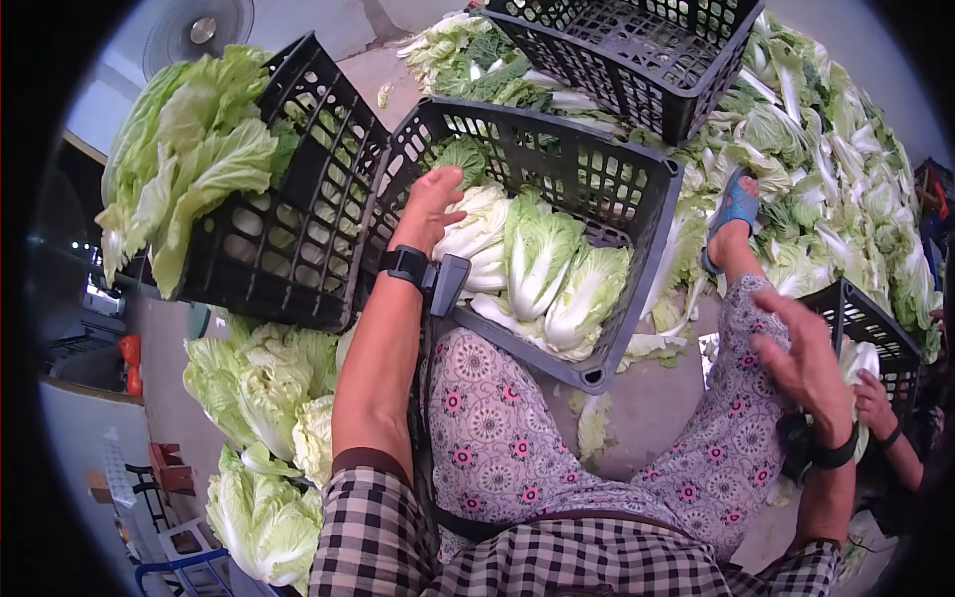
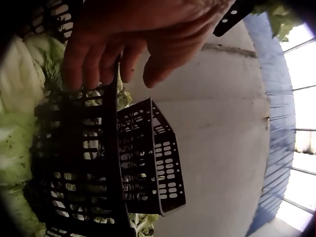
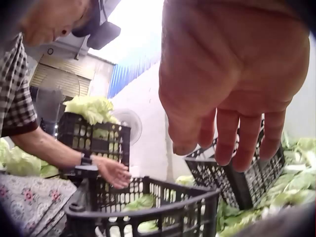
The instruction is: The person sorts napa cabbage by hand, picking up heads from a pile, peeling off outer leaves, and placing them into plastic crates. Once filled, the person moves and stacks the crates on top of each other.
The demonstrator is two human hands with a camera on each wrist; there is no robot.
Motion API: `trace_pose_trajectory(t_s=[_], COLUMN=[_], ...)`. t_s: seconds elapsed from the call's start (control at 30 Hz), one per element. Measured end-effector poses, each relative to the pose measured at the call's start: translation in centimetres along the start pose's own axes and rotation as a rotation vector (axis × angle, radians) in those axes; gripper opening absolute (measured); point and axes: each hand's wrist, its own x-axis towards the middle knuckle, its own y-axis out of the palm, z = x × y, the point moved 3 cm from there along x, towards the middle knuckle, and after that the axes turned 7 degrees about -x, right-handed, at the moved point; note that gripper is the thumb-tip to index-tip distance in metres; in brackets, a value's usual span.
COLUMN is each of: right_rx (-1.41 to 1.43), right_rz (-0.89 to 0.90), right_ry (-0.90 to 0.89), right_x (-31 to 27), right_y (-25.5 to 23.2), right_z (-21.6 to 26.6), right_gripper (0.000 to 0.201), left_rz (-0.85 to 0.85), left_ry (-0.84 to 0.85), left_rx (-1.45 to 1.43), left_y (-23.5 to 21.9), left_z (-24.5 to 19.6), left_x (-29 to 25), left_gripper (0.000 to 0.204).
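Observation:
Several napa cabbages lie in the dark plastic crate in front of the knees. The left hand is over that crate's left end in the head view, fingers slightly bent, holding nothing; in the left wrist view the same hand hangs above the crate wall. Above the right knee is the right hand, empty, fingers spread. The right wrist view shows this hand with its fingers extended, and the left hand over the crate.
A tilted crate with leafy cabbage stands at the left, above more cabbages. Another crate sits at the back on a large leaf pile. At the right, another person's hand is beside a crate.

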Motion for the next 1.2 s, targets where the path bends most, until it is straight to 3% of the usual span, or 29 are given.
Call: trace_pose_trajectory(t_s=[0.03,0.17,0.2,0.3,0.33,0.43,0.47,0.57,0.67,0.77,0.87,0.97,1.07,1.17,1.2], right_rx=[0.006,0.3,0.311,0.47,0.487,0.423,0.403,0.558,0.606,0.609,0.633,0.618,0.612,0.626,0.632], right_rz=[0.063,0.359,0.377,0.447,0.45,0.428,0.4,0.382,0.327,0.321,0.298,0.275,0.252,0.243,0.241], right_ry=[-0.051,0.083,0.101,0.122,0.174,0.21,0.208,0.298,0.343,0.349,0.335,0.331,0.328,0.322,0.317], right_x=[0.3,0.1,-0.2,-0.5,-0.5,-0.2,-0.4,-0.2,-0.2,-0.3,-0.4,-0.7,-0.7,-0.7,-0.6], right_y=[0.8,0.7,0.6,0.4,0.6,1.3,1.6,1.8,2.0,1.9,2.1,2.2,2.3,2.5,2.6], right_z=[0.0,-0.5,-0.9,-2.1,-2.4,-3.0,-3.4,-4.2,-4.4,-4.6,-4.8,-4.7,-4.7,-4.5,-4.5], right_gripper=[0.046,0.058,0.064,0.063,0.064,0.064,0.065,0.065,0.064,0.063,0.063,0.063,0.063,0.062,0.062], left_rz=[-0.038,-0.117,-0.127,0.099,0.138,-0.017,-0.016,0.11,0.155,0.161,0.2,0.099,0.052,0.092,0.188], left_ry=[-0.018,-0.174,-0.188,-0.159,-0.087,-0.096,-0.186,-0.471,-0.415,-0.458,-0.276,-0.536,-0.46,-0.441,-0.436], left_rx=[0.085,0.399,0.483,0.843,0.813,1.096,1.246,1.376,1.348,1.23,1.446,1.22,0.932,0.819,0.869], left_y=[-0.2,-2.7,-2.9,-3.5,-3.1,-2.5,-4.6,-5.4,-6.5,-5.3,-6.8,-5.7,-5.2,-2.4,-2.7], left_z=[0.5,2.6,2.8,3.3,3.2,3.7,6.4,8.2,10.4,8.4,11.0,10.1,9.3,7.9,8.6], left_x=[0.5,4.0,4.5,7.8,8.0,8.9,11.3,9.8,9.7,8.6,10.5,9.4,8.3,7.4,8.1], left_gripper=[0.048,0.052,0.052,0.049,0.05,0.052,0.061,0.068,0.066,0.061,0.056,0.053,0.051,0.045,0.045])
